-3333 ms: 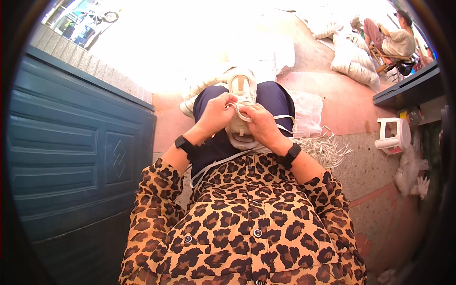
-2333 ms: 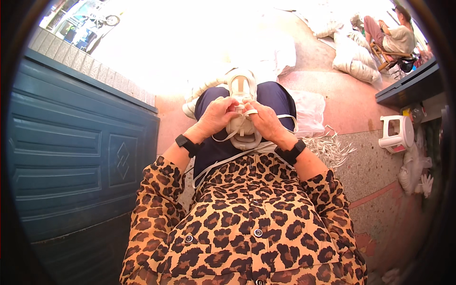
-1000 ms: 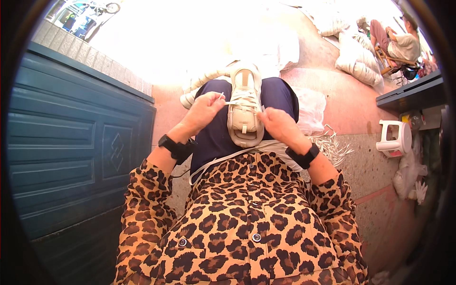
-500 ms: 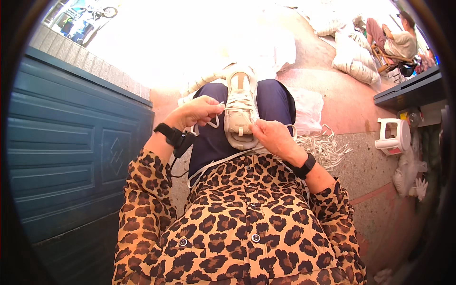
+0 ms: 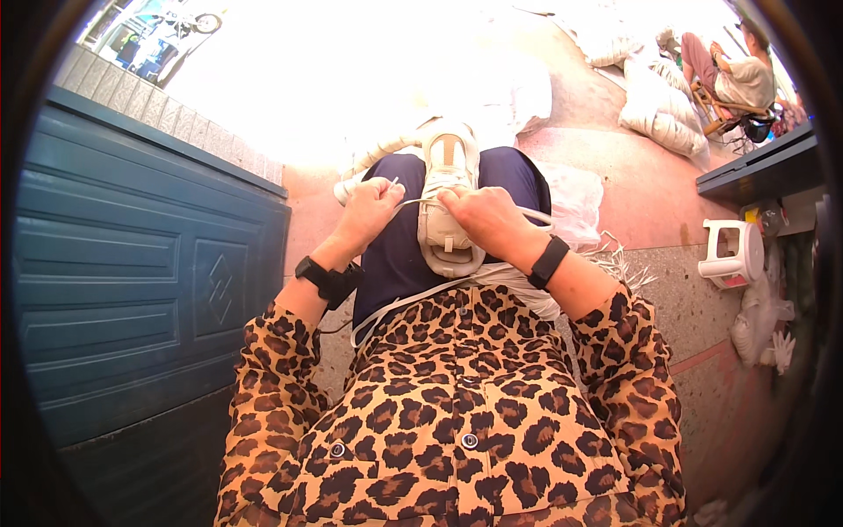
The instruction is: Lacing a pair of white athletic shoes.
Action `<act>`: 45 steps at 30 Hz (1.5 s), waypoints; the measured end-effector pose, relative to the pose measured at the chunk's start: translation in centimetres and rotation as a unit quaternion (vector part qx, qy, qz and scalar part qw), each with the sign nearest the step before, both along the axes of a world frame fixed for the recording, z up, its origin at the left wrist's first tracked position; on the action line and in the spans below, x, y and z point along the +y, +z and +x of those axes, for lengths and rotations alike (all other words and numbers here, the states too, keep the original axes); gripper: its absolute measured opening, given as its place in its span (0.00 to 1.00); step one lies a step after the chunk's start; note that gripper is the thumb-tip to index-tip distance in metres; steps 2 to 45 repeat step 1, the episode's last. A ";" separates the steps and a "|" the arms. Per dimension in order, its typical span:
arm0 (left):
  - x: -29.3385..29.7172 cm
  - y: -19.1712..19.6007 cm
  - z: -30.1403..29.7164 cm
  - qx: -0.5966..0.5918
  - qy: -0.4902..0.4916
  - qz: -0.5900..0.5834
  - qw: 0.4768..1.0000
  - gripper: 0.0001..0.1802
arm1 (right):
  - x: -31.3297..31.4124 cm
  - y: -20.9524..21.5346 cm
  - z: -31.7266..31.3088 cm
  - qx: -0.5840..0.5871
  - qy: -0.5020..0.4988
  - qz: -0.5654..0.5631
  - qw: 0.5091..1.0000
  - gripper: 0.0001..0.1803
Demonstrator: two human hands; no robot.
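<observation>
A cream sneaker (image 5: 446,235) rests between my thighs, its toe pointing away from me and its heel opening toward my body. My left hand (image 5: 373,206) is closed on a white shoelace (image 5: 411,204), whose tip sticks up above the fingers, just left of the shoe. Over the upper eyelets, my right hand (image 5: 487,218) pinches lace too; its fingertips partly hide the lacing. The lace stretches between the two hands. More loose laces (image 5: 413,297) lie across my lap.
A bundle of white laces (image 5: 625,263) hangs at my right. Beyond it stands a white plastic stool (image 5: 732,253). A blue panelled door (image 5: 149,255) is close on my left. White sacks (image 5: 663,110) and a seated person (image 5: 742,79) are at the far right.
My right hand has moved up and left onto the shoe's lacing. My left hand has shifted slightly left, and the lace between them is drawn straighter.
</observation>
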State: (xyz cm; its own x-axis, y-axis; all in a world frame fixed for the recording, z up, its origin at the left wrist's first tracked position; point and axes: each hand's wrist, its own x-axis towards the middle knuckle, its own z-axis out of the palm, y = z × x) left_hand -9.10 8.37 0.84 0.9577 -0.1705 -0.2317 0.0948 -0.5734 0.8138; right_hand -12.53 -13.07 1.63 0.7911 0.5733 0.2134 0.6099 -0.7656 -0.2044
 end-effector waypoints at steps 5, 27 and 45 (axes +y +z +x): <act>0.2 -0.4 -0.2 -0.004 -0.011 0.000 1.000 0.14 | 0.1 -0.1 0.4 0.012 0.012 -0.026 1.000 0.12; 0.2 -0.4 -0.2 -0.004 -0.011 0.000 1.000 0.14 | 0.1 -0.1 0.4 0.012 0.012 -0.026 1.000 0.12; 0.2 -0.4 -0.2 -0.004 -0.011 0.000 1.000 0.14 | 0.1 -0.1 0.4 0.012 0.012 -0.026 1.000 0.12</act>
